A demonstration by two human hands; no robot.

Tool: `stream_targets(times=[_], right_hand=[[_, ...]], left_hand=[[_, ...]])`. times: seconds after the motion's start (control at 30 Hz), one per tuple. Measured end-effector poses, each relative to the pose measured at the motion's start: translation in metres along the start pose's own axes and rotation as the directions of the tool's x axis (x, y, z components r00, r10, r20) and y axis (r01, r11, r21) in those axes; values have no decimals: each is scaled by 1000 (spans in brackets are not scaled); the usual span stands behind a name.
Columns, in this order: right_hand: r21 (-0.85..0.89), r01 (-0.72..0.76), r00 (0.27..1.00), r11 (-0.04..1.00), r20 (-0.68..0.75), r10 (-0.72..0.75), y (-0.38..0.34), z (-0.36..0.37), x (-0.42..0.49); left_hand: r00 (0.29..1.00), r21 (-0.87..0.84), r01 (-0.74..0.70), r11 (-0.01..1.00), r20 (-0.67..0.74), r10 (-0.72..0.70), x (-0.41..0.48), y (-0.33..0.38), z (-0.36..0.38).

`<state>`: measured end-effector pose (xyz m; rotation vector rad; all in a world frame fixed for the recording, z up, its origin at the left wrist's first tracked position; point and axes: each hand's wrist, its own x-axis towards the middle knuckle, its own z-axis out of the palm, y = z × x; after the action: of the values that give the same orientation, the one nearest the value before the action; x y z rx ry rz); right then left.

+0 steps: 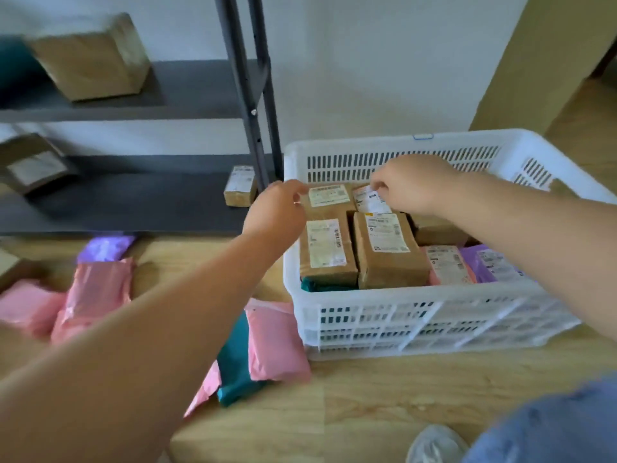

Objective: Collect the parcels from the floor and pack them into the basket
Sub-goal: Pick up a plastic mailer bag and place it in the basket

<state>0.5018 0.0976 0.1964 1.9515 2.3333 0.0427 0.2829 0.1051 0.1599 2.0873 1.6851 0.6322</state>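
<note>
the white basket (400, 290) is sitting on a pale wooden floor (367, 396), near a white wall (367, 61) and just beside the upright of a dark grey metal shelf (187, 85). both hands are reaching into its far end, apart from each other. the left hand (277, 212) is curling its fingers round the left edge of the rear brown parcel (329, 198). the right hand (414, 185) is pinching the top of the labelled parcel (369, 202) just beside it. in front of those, the front left parcel (327, 255) and the front right parcel (389, 252) are lying label up and side by side. a pink mailer (447, 265) and a purple mailer (494, 262) are lying to their right inside the basket.

on the floor, a pink bag (277, 339) and a teal bag (235, 355) are overlapping just left of the basket's near corner. further left, a long pink bag (96, 292), another pink one (26, 305) and a purple bag (105, 247) are lying by the shelf's foot, blurred. a small brown box (240, 187) is standing on the lowest board near the upright, and a larger brown box (90, 58) is sitting on the top board in view. a blue-clad knee (551, 429) and a pale shoe (434, 446) are showing at the bottom right.
</note>
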Motion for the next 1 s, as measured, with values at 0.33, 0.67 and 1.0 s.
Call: stream_targets(times=[0.33, 0.67, 1.0], right_hand=[[559, 169, 935, 812, -351, 47, -211, 25, -33], [599, -311, 950, 738, 177, 257, -279, 150, -65], [368, -379, 894, 849, 384, 232, -283, 216, -60]], left_hand=[[929, -27, 340, 940, -144, -341, -116, -173, -48], [926, 120, 344, 931, 117, -358, -174, -218, 17], [884, 163, 374, 913, 234, -404, -179, -222, 61]])
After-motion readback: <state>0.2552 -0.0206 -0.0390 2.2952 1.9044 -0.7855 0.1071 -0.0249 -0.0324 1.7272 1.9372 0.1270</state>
